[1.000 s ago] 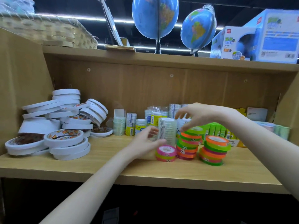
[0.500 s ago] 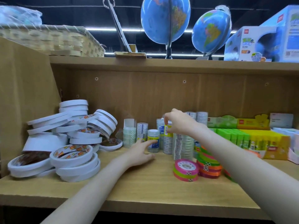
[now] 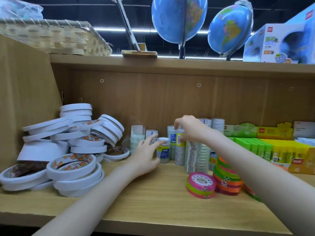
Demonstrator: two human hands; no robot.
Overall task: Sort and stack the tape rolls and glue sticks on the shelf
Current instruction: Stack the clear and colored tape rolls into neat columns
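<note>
While both hands reached to the back of the wooden shelf (image 3: 153, 200), the left hand (image 3: 144, 157) lay with its fingers loosely spread, fingertips touching the side of a small clear tape stack with a white top (image 3: 163, 150). Just right of that stack, the right hand (image 3: 189, 128) hovered with curled fingers pinching the top of a taller clear tape stack with a yellow label (image 3: 179, 147). Right of the white-topped stack and nearer the shelf's front edge stood a wider column of clear tape rolls (image 3: 197, 155), and in front of it lay a short pile of pink and green tape rolls (image 3: 201, 184), touching a taller pile of orange, green and red rolls (image 3: 227, 179). Further right of the white-topped stack, green glue sticks (image 3: 252, 147) and yellow glue sticks (image 3: 286, 150) stood in rows in their display boxes. Well to the left of the stack, a loose heap of white double-sided tape rolls (image 3: 68, 147) leaned and lay tilted against one another by the shelf's side wall. Above the stack, on the shelf's top board, stood two globes (image 3: 179, 19), a woven basket (image 3: 56, 40) and a boxed globe (image 3: 279, 43).
</note>
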